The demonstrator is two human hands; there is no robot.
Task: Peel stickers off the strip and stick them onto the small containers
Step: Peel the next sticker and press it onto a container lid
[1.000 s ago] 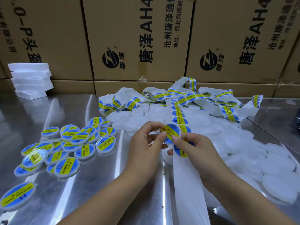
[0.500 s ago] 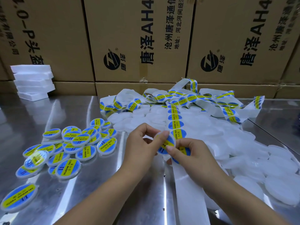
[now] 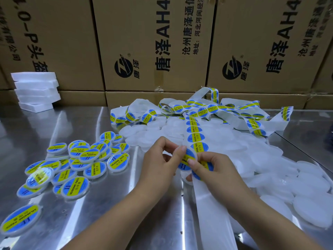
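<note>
Both hands had come down closer to the metal table (image 3: 90, 213). The left hand (image 3: 160, 168) gripped a small container (image 3: 194, 152). The right hand (image 3: 216, 170) pinched the sticker strip (image 3: 195, 136), its thumb pressing a sticker (image 3: 187, 156) onto the container. It looked almost stuck on.

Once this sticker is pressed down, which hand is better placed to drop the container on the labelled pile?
Probably left. The left hand pinches the container, and the labelled pile lies on its side; the right hand grips the sticker strip.
</note>
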